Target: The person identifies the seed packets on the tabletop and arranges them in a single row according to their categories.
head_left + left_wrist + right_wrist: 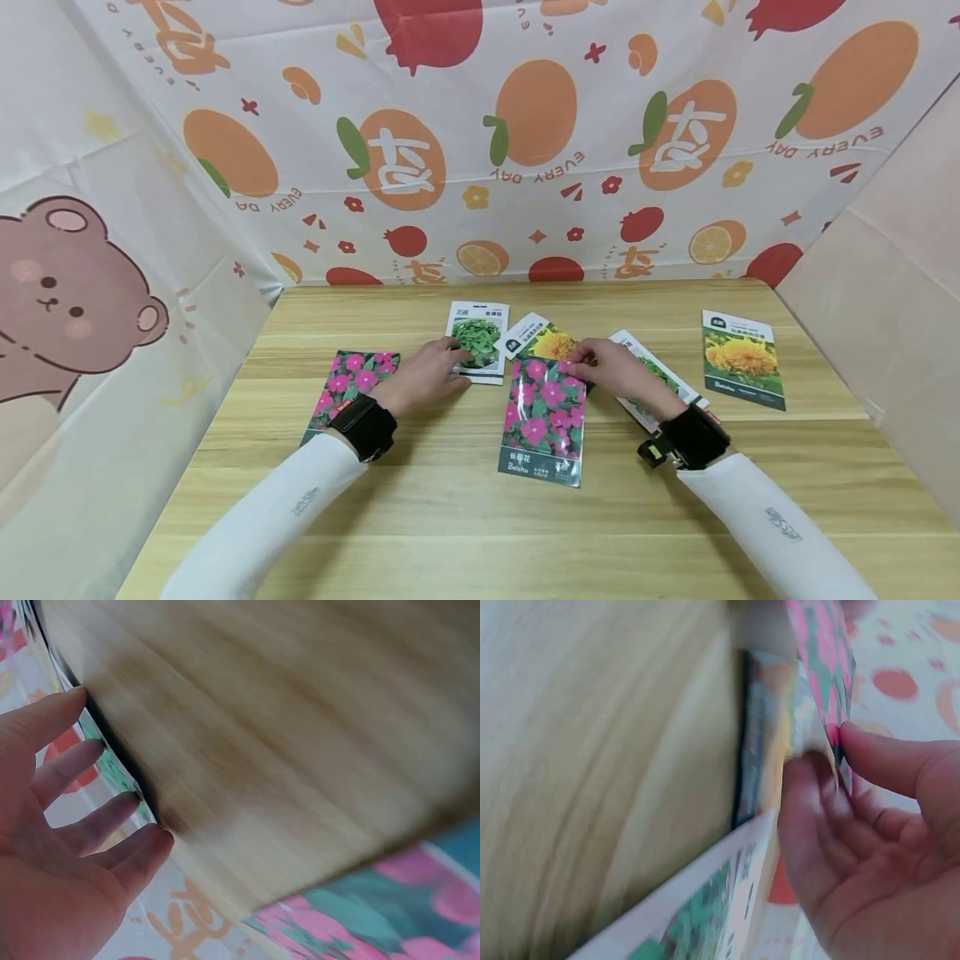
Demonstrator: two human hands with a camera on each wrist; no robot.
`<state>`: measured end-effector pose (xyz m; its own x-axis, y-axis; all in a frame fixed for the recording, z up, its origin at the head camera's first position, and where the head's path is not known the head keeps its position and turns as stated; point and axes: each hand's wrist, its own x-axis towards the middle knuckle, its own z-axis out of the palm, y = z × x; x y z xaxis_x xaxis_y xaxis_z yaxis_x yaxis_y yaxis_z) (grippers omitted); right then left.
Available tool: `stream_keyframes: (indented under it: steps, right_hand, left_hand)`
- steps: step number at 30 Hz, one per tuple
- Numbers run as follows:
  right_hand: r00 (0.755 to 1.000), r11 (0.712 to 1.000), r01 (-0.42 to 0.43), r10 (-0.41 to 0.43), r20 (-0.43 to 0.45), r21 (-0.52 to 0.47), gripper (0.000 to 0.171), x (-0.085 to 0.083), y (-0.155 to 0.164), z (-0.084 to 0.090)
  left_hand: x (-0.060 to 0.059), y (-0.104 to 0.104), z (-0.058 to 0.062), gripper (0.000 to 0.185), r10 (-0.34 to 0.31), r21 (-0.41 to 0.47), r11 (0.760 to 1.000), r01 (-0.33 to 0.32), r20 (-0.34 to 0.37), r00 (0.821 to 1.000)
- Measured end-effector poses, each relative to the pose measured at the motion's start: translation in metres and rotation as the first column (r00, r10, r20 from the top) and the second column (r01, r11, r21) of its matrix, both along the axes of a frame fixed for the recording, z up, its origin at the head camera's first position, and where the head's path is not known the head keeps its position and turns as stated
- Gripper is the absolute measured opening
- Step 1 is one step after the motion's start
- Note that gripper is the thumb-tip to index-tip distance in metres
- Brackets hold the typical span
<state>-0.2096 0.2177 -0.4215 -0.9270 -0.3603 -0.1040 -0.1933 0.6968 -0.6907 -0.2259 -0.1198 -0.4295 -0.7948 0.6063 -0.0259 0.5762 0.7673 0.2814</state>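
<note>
the right fingers [804, 825] pinch a pink-flowered packet [542, 417].

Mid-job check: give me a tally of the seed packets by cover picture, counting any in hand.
Pink-flower seed packets: 2
Yellow-flower seed packets: 2
Green-leaf seed packets: 2
Total: 6

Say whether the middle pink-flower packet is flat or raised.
Raised, at least partly: the right hand pinches the packet, thumb and fingers on opposite sides.
</note>
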Motion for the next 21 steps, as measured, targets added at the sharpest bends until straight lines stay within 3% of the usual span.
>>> stream_keyframes:
  steps: [4,8,14,21]
  right_hand:
    - [0.988,0.982,0.02,0.009,0.151,-0.188,0.02,0.001,0.019,0.004]
    - [0.977,0.959,0.044,0.017,0.211,-0.28,0.025,0.003,0.034,0.006]
    - [0.976,0.945,0.109,-0.044,0.212,-0.309,0.027,0.007,0.044,0.015]
    - [0.975,0.949,0.156,-0.103,0.196,-0.274,0.029,0.006,0.044,0.018]
  left_hand:
    - [-0.002,0.012,0.0,0.04,-0.013,-0.01,1.0,0.013,-0.002,1.0]
    - [-0.005,0.024,-0.001,0.043,-0.019,-0.005,1.0,0.019,0.006,1.0]
    - [-0.006,0.045,-0.002,0.049,-0.028,0.03,0.999,0.027,0.021,0.999]
    - [-0.005,0.061,-0.004,0.046,-0.054,0.098,0.994,0.05,0.044,0.998]
